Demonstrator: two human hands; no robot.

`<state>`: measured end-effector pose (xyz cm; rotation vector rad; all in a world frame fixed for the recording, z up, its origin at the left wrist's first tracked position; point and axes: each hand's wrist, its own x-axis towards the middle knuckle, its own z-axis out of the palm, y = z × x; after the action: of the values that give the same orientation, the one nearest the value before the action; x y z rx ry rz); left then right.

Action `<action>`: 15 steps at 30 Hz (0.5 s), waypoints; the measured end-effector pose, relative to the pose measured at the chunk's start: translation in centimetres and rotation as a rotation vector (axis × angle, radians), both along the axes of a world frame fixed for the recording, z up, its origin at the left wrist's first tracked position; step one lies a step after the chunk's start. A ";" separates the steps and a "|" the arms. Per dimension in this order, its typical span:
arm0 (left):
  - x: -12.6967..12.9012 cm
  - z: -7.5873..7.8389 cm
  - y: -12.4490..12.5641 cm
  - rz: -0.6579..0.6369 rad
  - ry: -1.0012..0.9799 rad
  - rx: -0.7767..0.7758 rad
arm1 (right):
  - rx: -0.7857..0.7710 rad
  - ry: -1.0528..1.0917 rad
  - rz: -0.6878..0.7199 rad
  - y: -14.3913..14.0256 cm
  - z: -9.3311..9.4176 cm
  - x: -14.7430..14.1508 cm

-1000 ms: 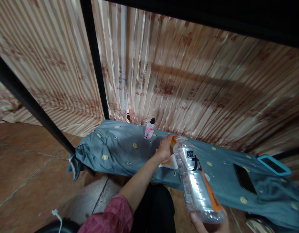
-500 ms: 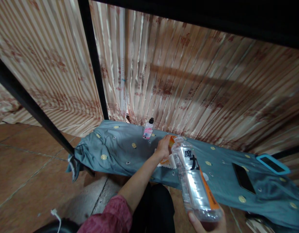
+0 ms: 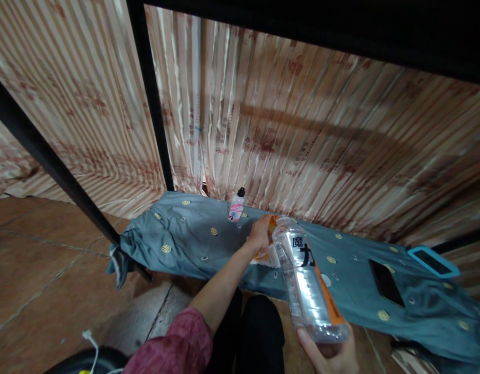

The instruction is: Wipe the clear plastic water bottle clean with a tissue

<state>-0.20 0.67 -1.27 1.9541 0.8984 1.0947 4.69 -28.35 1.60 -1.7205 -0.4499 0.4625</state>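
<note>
Right hand [image 3: 329, 353] is wrapped around the base of one large clear bottle [image 3: 305, 283], fingers closed on it from beneath, and the bottle tilts up and away toward the cloth, its black characters and orange label strip facing the camera. Left hand [image 3: 259, 234] reaches forward, arm in a dark pink sleeve [image 3: 173, 345], and rests on an orange and white packet [image 3: 266, 254] lying on the blue-grey cloth [image 3: 185, 236]; whether those fingers are pinching the packet or just pressing on it, I cannot tell from here.

Count the bottles: two. The big one in hand, and one small bottle [image 3: 236, 205] with a pink label and dark cap, standing upright at the back edge of the cloth, near the left hand but apart from it.

Phones: two as well. One dark phone [image 3: 386, 283] lies flat on the cloth to the right, and one in a bright blue case [image 3: 433, 261] sits farther right. Striped curtain [image 3: 302, 135] hangs behind, with one black post [image 3: 150, 98] crossing it.
</note>
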 end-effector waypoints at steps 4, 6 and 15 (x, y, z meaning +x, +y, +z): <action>0.1 0.1 0.0 0.008 0.028 0.011 | 0.055 0.013 0.018 0.2 -0.2 0.0; 0.0 0.2 0.0 0.002 0.020 0.016 | 0.075 0.030 0.018 0.2 -0.2 -0.1; 0.2 0.2 0.1 0.007 0.028 -0.008 | 0.107 0.051 0.019 0.5 0.5 -0.4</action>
<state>0.04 0.79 -1.07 1.9653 0.9240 1.0693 4.32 -27.86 2.08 -1.5997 -0.4469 0.4862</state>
